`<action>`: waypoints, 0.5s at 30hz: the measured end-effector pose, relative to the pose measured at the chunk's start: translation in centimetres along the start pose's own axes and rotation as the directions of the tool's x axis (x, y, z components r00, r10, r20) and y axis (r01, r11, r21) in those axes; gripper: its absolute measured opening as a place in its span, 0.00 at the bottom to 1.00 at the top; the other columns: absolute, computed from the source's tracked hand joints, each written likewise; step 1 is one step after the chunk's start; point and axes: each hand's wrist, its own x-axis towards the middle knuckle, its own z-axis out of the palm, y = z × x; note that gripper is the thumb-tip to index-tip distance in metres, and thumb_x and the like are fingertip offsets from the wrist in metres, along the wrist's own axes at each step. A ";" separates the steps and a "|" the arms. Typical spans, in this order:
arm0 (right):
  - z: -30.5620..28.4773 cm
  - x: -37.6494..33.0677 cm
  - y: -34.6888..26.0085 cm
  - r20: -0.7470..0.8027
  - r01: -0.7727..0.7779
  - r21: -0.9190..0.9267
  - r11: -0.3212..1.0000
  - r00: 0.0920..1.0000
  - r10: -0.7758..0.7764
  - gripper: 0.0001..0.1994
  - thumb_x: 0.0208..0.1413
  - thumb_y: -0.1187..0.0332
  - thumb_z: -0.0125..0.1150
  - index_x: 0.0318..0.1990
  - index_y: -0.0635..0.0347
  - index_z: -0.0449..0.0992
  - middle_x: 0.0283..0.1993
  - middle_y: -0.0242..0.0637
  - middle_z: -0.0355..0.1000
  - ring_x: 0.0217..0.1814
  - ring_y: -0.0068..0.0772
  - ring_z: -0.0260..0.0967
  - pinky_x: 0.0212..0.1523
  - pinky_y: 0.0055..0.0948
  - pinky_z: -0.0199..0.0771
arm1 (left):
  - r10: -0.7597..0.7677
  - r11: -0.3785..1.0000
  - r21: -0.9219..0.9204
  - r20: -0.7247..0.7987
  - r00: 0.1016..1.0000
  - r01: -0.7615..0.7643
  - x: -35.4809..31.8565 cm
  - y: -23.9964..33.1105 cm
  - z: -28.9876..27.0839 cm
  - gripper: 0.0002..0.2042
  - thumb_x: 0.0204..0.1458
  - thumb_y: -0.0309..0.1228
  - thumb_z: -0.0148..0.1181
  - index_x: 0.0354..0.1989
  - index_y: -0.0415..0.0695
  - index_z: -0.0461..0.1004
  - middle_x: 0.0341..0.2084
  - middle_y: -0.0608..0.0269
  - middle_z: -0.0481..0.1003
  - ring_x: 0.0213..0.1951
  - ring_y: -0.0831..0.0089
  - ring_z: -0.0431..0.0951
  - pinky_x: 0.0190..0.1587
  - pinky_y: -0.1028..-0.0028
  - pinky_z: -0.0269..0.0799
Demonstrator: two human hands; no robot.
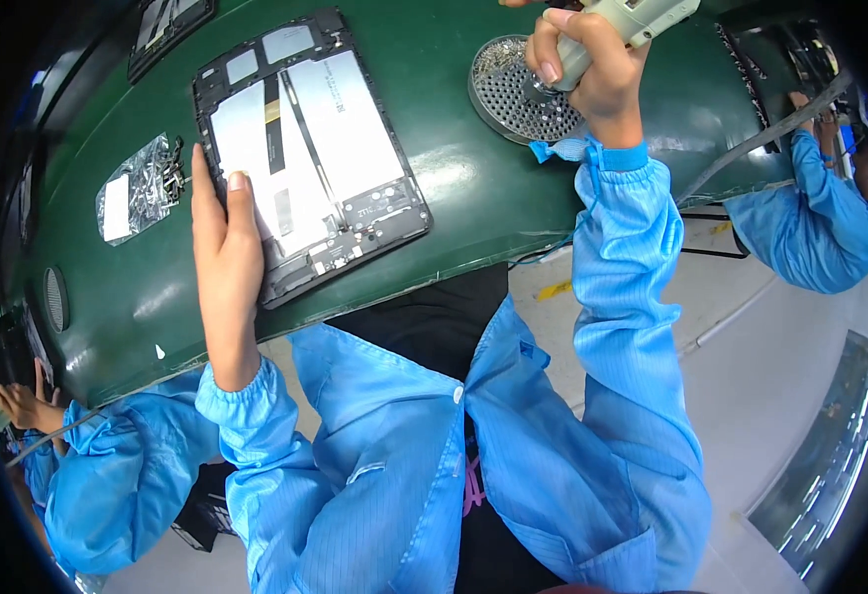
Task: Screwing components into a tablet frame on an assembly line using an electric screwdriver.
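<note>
An opened tablet [323, 124], its silver battery and dark frame exposed, lies at a tilt near the table's front edge. My left hand [226, 252] holds its left edge, thumb over the inside and fingers stretched along the side. Farther right, my right hand [597, 64] is wrapped round a pale electric screwdriver [642, 18]. Its lower end points down at a round, perforated screw tray [543, 117], where loose silver screws are heaped toward the upper left. The exact bit tip is hard to make out.
Left of the tablet lies a clear plastic bag [137, 193] with small dark parts beside it. Another opened tablet [166, 30] is at the far left. The green table [493, 198] curves across. Co-workers in blue sleeves sit at left [117, 495] and right [810, 228]. A grey cable [770, 134] crosses at right.
</note>
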 end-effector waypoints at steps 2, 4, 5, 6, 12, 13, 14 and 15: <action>-0.8 0.1 0.3 0.042 -0.007 -0.010 1.000 0.999 0.007 0.14 0.56 0.72 0.51 0.45 0.75 0.75 0.23 0.43 0.73 0.14 0.24 0.63 0.20 0.26 0.68 | 0.012 0.997 0.072 0.015 1.000 -0.013 0.1 -0.4 0.4 0.29 0.71 0.42 0.47 0.75 0.39 0.55 0.60 0.46 0.69 0.59 0.58 0.71 0.64 0.67 0.63; -0.5 0.1 0.3 0.090 -0.021 -0.013 1.000 0.996 0.022 0.14 0.57 0.72 0.51 0.44 0.75 0.76 0.20 0.40 0.70 0.14 0.25 0.62 0.20 0.26 0.68 | 0.034 0.998 0.060 -0.006 0.999 -0.033 -0.1 -0.3 1.1 0.29 0.71 0.41 0.48 0.75 0.40 0.55 0.58 0.46 0.69 0.56 0.58 0.72 0.63 0.66 0.64; -0.3 0.1 0.0 0.059 -0.031 -0.028 0.999 0.998 0.033 0.14 0.57 0.72 0.51 0.44 0.75 0.75 0.18 0.38 0.68 0.14 0.25 0.62 0.20 0.26 0.68 | 0.018 1.000 0.001 0.004 1.000 -0.018 -0.1 -0.2 1.3 0.28 0.70 0.41 0.48 0.75 0.42 0.57 0.57 0.47 0.69 0.55 0.58 0.72 0.62 0.66 0.65; -0.1 0.0 0.0 0.023 -0.042 -0.044 0.998 0.999 0.043 0.14 0.58 0.71 0.51 0.44 0.75 0.75 0.16 0.36 0.65 0.14 0.25 0.61 0.20 0.26 0.67 | 0.013 1.000 -0.001 0.002 1.000 -0.013 -0.1 -0.1 1.5 0.28 0.70 0.41 0.48 0.75 0.42 0.57 0.57 0.47 0.69 0.55 0.58 0.72 0.62 0.66 0.65; 0.2 0.0 0.4 -0.009 -0.016 -0.016 1.000 1.000 0.016 0.13 0.58 0.72 0.52 0.43 0.75 0.75 0.18 0.37 0.68 0.14 0.24 0.61 0.19 0.25 0.67 | 0.026 0.999 0.026 -0.021 0.999 -0.025 -0.3 -0.2 2.2 0.27 0.69 0.40 0.51 0.74 0.44 0.59 0.58 0.47 0.69 0.56 0.57 0.73 0.60 0.65 0.67; 0.0 0.1 0.5 0.017 -0.013 -0.033 0.999 1.000 0.014 0.13 0.58 0.72 0.52 0.43 0.75 0.75 0.19 0.38 0.69 0.14 0.24 0.61 0.19 0.25 0.67 | 0.025 0.999 0.028 -0.018 1.000 -0.025 -0.4 -0.1 2.2 0.27 0.69 0.40 0.51 0.74 0.44 0.59 0.58 0.47 0.69 0.56 0.57 0.73 0.60 0.65 0.67; -0.1 0.1 0.5 0.014 -0.015 -0.032 0.999 1.000 0.016 0.13 0.58 0.72 0.52 0.43 0.75 0.75 0.19 0.38 0.69 0.14 0.24 0.61 0.19 0.25 0.67 | -0.009 0.996 0.090 -0.014 1.000 0.011 -0.5 0.3 2.1 0.28 0.69 0.41 0.51 0.74 0.45 0.59 0.59 0.47 0.68 0.57 0.56 0.72 0.62 0.63 0.65; -0.4 0.2 0.3 0.046 -0.005 -0.068 0.998 0.999 0.008 0.12 0.58 0.72 0.52 0.43 0.75 0.75 0.21 0.39 0.70 0.14 0.24 0.61 0.19 0.25 0.67 | -0.041 0.988 0.148 -0.008 0.999 0.042 -0.5 0.5 2.2 0.28 0.69 0.42 0.52 0.74 0.47 0.60 0.60 0.48 0.68 0.58 0.55 0.71 0.64 0.61 0.62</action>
